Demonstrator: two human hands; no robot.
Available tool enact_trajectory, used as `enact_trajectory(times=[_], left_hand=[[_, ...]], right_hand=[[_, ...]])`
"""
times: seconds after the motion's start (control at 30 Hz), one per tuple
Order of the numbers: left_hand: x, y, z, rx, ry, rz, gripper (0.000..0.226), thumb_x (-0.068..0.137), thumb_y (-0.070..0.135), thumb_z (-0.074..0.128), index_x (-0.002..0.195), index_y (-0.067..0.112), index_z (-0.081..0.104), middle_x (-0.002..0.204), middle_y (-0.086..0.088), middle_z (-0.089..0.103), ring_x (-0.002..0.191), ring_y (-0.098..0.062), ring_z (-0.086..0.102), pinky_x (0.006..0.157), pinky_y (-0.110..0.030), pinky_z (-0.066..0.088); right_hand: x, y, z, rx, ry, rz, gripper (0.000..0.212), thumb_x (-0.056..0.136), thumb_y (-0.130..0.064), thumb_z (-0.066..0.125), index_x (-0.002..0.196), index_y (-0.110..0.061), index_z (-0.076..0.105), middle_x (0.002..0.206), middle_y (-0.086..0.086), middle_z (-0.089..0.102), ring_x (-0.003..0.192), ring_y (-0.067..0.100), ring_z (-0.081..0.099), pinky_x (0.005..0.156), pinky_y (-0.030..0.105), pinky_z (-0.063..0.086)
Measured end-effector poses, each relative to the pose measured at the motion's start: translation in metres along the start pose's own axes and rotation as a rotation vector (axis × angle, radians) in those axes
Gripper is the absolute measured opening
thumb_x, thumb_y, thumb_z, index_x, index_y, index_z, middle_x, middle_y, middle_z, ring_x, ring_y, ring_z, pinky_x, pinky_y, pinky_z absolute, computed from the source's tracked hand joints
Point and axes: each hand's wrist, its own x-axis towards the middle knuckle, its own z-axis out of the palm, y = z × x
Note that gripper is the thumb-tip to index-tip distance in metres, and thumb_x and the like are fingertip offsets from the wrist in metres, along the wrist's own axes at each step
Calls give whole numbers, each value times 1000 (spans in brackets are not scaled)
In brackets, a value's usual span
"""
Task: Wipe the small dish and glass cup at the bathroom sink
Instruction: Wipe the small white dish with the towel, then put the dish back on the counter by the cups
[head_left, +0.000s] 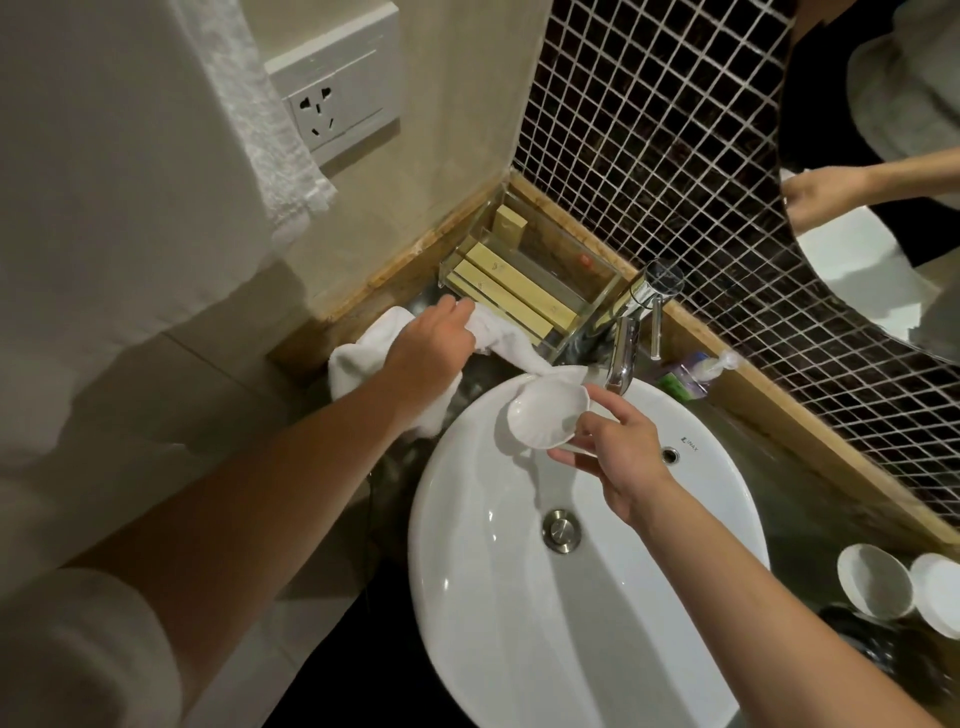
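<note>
Right hand (618, 447), mid-frame, pinching the dish (545, 413) by its near rim, fingers closed on it, tilting it over the sink (467, 571) just below the tap (623, 358). Left hand (431, 348), left of centre, closing over a white cloth (363, 364), bunching it on the counter beside the basin; cloth's far end trailing right and touching or nearly touching the dish's upper edge.

Step in hand, judging by this: gathering the cloth for wiping the dish. Doing it well probably meaning taking a clean fold into the palm, bringing it across to the dish, keeping the right-hand pinch firm and low over the basin in case of a slip, turning the dish so cloth reaches both the inside and the scalloped rim.

Dish lying between the hands, nearer the right, well clear of the drain (561, 530). No glass cup clearly showing; two white bowls (878, 582) sitting at lower right on the counter. Clear tray (519, 291) of boxed items standing behind the left hand, soap bottle (691, 374) right of the tap.
</note>
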Motion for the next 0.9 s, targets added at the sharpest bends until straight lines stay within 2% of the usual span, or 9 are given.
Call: enact_trajectory(times=[0.1,0.17,0.23,0.3,0.47,0.6,0.77,0.83,0.9], left_hand=[[18,1,-1,78,-269,-223,16,88,12,69,100,3,69,121,-17,60,104,-27,55,82,-34,50],[23,8,0,119,-407,-213,31,89,21,69,117,9,65,128,-12,54,114,-25,49,96,-35,43],[22,20,7,88,-290,-94,25,93,21,63,114,8,68,119,-14,61,108,-28,53,98,-39,42],[24,36,8,71,-314,-40,27,97,21,47,115,12,67,117,-11,61,106,-27,52,98,-40,38],[21,70,4,-398,-25,-32,13,87,3,64,92,-3,74,82,-20,72,68,-33,65,68,-37,57],[27,79,6,-593,-351,-328,22,94,18,54,112,17,67,87,-7,71,76,-20,65,69,-24,52],[34,100,-2,-726,-311,-260,23,92,14,53,109,19,67,92,-1,70,77,-10,63,64,-21,53],[39,114,-5,-743,-291,-170,24,92,13,52,110,17,68,100,0,69,84,-9,61,68,-12,45],[46,131,-3,-739,-289,-91,25,93,14,51,113,16,68,107,-1,68,91,-13,61,78,-19,48]], right_hand=[[-1,-1,-3,10,14,1,49,91,9,54,127,-21,65,128,21,59,96,40,69,65,42,63],[-3,-2,-4,24,27,2,49,91,10,53,128,-21,64,128,22,59,96,40,69,66,42,63],[-4,-3,-5,30,39,-5,49,90,10,52,126,-21,65,126,22,61,95,40,70,64,41,63],[-6,-3,-5,35,53,-13,50,90,11,50,124,-21,66,123,21,62,95,40,70,63,40,62],[-14,-3,-9,42,93,-31,48,86,13,47,111,-23,67,113,17,62,94,38,68,59,38,61],[-20,1,-16,40,142,-46,49,83,16,47,110,-21,63,108,18,60,99,41,64,59,41,61],[-30,13,-28,-13,277,-98,53,80,20,49,106,-25,57,101,11,56,94,34,58,54,39,61],[-36,17,-39,-13,358,-135,49,80,20,49,103,-21,59,98,9,56,91,32,58,55,41,62],[-43,21,-53,10,428,-171,43,81,18,49,98,-20,62,97,7,58,92,31,60,58,42,63]])
